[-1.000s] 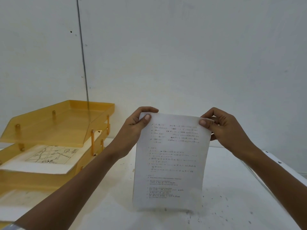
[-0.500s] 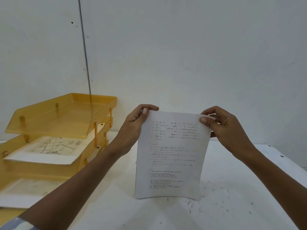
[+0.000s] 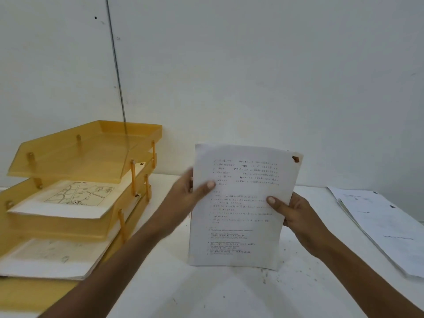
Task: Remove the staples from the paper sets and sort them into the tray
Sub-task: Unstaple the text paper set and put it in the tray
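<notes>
Hands [image 3: 183, 198] [image 3: 296, 216] grip paper set [image 3: 241, 203] upright beside tray [image 3: 68, 223]

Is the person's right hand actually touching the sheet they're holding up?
Touching. The head view shows the right hand gripping the paper, with its thumb pressed on the front and its fingers behind the edge.

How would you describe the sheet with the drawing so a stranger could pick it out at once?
Look left on the white table for the yellow three-tier tray. On its middle tier lies a paper stack whose top sheet carries a black line drawing. The bottom tier's papers show only faint marks, and the paper set held up at centre is all printed text.
</notes>
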Demonstrator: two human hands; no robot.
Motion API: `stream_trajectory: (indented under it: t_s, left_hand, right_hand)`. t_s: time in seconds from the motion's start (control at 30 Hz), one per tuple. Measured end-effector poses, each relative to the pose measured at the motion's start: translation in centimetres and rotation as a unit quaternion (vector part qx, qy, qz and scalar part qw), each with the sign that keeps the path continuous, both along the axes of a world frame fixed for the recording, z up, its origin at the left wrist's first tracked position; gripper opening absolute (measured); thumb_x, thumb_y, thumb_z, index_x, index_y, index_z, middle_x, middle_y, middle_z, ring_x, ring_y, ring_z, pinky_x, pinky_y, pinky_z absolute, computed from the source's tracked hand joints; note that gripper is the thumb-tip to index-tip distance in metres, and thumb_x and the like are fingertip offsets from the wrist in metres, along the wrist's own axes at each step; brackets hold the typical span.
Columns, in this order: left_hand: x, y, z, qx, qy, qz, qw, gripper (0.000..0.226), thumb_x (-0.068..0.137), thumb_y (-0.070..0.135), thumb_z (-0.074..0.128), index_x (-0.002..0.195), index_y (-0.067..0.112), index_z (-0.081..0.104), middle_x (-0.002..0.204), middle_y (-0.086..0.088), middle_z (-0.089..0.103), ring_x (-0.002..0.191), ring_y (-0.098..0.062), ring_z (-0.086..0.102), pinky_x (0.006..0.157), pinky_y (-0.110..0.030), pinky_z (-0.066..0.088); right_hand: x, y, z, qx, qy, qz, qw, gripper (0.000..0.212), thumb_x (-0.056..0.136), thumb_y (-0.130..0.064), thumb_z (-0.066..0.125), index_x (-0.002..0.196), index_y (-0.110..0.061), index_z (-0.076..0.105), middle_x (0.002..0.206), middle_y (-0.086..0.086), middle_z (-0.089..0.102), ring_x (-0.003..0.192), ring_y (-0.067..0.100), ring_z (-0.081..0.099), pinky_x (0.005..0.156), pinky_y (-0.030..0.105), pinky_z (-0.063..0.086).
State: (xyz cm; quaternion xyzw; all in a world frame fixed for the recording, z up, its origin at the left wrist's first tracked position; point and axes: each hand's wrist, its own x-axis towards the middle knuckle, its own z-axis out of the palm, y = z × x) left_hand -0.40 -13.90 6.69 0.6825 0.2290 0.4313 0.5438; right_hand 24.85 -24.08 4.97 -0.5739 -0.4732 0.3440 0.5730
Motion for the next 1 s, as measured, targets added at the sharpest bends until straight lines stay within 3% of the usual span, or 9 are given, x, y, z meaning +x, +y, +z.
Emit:
stream_trajectory:
  t_s: [0.07,0.27,0.6,0.77,0.9,1.0]
  left_hand:
    - [-0.2,-0.6,-2.6,-0.022,0.03,-0.018,0.999,0.028,0.102,0.02,0.057,0.13,0.02,0.06,0.12,0.004,0.076,0.109,-0.021,0.074,0.082,-0.03,0.062]
    - [0.4,-0.6,-3.9,-0.026,-0.006,0.045,0.999,0.025,0.106,0.016,0.047,0.125,0.024,0.061,0.113,0.014,0.076,0.102,-0.009,0.073,0.077,-0.021,0.059]
    - [0.5,-0.6,-4.7,-0.022,0.02,0.048,0.998,0.023,0.106,0.022,0.048,0.125,0.026,0.06,0.112,0.014,0.076,0.102,-0.009,0.073,0.075,-0.023,0.06]
    - [0.2,-0.4,-4.9,-0.026,0.038,0.058,0.997,0.024,0.106,0.024,0.049,0.128,0.027,0.059,0.116,0.012,0.075,0.105,-0.011,0.072,0.081,-0.028,0.062]
    - [-0.8,-0.3,-4.6,-0.078,0.068,0.011,0.995,0.024,0.105,0.028,0.052,0.127,0.026,0.061,0.122,0.006,0.074,0.106,-0.016,0.074,0.081,-0.031,0.063]
    - [-1.6,-0.4,-5.0,-0.208,0.031,-0.063,0.976,0.028,0.105,0.023,0.053,0.132,0.021,0.059,0.124,-0.001,0.074,0.11,-0.027,0.074,0.089,-0.046,0.061]
  right_hand:
    - [-0.2,0.2,0.1,0.004,0.003,0.001,1.0,0.028,0.097,-0.024,0.062,0.125,-0.022,0.067,0.116,-0.002,0.076,0.106,0.023,0.073,0.092,0.046,0.057]
    - [-1.5,0.0,-0.2,0.034,0.008,-0.005,0.999,0.028,0.098,-0.026,0.061,0.124,-0.025,0.067,0.115,-0.005,0.076,0.103,0.016,0.074,0.086,0.037,0.058]
    - [-2.6,-0.5,-3.6,0.022,0.009,-0.035,0.999,0.028,0.099,-0.026,0.058,0.127,-0.026,0.064,0.117,-0.007,0.075,0.107,0.016,0.072,0.095,0.047,0.057]
    - [-2.7,-0.7,-3.7,0.017,0.013,-0.026,0.999,0.03,0.099,-0.024,0.058,0.129,-0.025,0.063,0.12,-0.005,0.075,0.108,0.016,0.072,0.095,0.044,0.057]
    - [-1.7,-1.3,-2.7,-0.055,0.098,0.049,0.992,0.031,0.1,-0.017,0.055,0.129,-0.018,0.064,0.124,0.006,0.073,0.111,0.025,0.072,0.093,0.041,0.059]
    - [-1.3,-2.6,-2.8,-0.139,0.17,0.107,0.97,0.031,0.099,-0.011,0.053,0.128,-0.01,0.065,0.123,0.014,0.072,0.11,0.032,0.071,0.087,0.04,0.061]
